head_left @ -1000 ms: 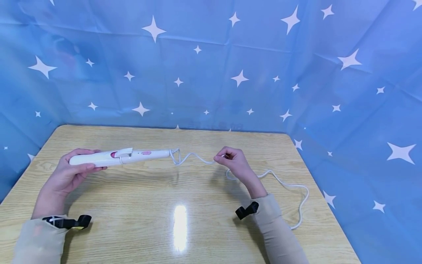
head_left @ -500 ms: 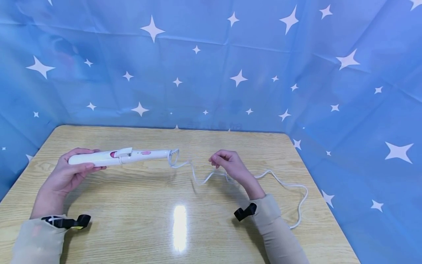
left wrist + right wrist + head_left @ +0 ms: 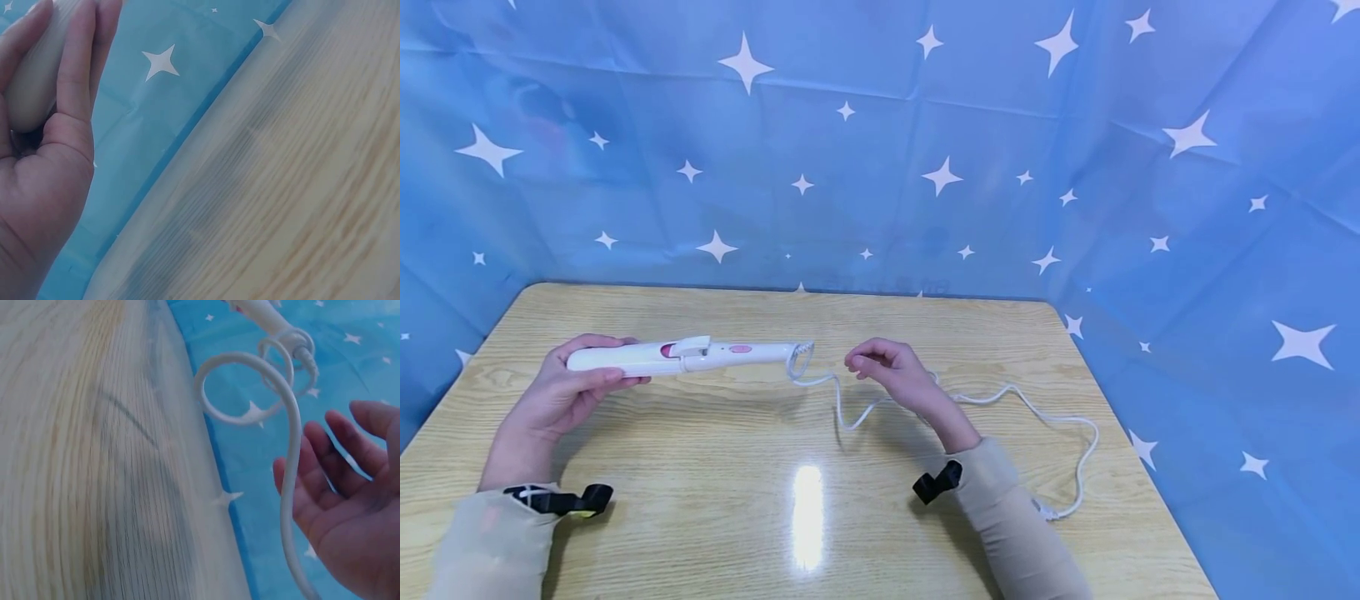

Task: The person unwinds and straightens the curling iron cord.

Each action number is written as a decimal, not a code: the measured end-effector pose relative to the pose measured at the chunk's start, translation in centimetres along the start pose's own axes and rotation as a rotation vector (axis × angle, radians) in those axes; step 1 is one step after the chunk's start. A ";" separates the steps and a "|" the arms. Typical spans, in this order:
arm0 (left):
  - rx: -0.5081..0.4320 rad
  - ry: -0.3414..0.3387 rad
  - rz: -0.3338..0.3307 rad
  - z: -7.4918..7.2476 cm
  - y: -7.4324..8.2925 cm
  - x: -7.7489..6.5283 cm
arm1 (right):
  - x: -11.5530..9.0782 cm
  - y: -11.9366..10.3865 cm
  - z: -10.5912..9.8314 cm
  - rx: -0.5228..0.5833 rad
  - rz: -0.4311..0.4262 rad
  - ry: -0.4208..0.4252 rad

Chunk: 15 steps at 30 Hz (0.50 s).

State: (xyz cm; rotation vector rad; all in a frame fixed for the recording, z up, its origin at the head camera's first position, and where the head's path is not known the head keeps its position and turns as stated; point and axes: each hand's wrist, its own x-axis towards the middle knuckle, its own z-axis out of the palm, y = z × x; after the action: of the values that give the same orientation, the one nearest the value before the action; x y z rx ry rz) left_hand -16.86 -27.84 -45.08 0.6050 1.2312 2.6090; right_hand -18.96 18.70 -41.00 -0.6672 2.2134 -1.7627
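Observation:
My left hand [image 3: 553,396] grips the thick end of a white curling iron [image 3: 756,353], holding it level above the table. The iron has a pink button and a raised clamp lever [image 3: 694,343]. Its rounded end shows between thumb and fingers in the left wrist view, where the hand [image 3: 47,194] fills the left side. A white cord [image 3: 850,427] leaves the iron's right end in loops and sags toward the table. My right hand [image 3: 898,377] hovers near that end, fingers loosely curved and holding nothing. In the right wrist view, the cord [image 3: 290,462] passes in front of its fingertips.
Under both hands lies a wood-grain table [image 3: 722,508]. More of the cord runs right across it, ending at a plug [image 3: 1043,508] beside the right sleeve [image 3: 1011,517]. A blue curtain [image 3: 865,150] with white stars hangs behind and along the sides.
My right hand has let go of the cord, which dropped into a lower sag, and has moved left toward the iron's cord end. The iron has shifted slightly right in my left hand's grip.

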 end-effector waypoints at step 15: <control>-0.003 0.026 -0.010 0.5 -1.0 0.7 | 0.6 -0.3 2.5 0.008 0.045 -0.161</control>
State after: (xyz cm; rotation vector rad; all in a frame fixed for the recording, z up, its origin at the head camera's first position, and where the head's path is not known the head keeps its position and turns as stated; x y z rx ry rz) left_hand -17.26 -26.67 -45.39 0.5648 1.2349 2.6176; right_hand -18.32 16.19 -41.26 -0.7241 2.0974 -1.6343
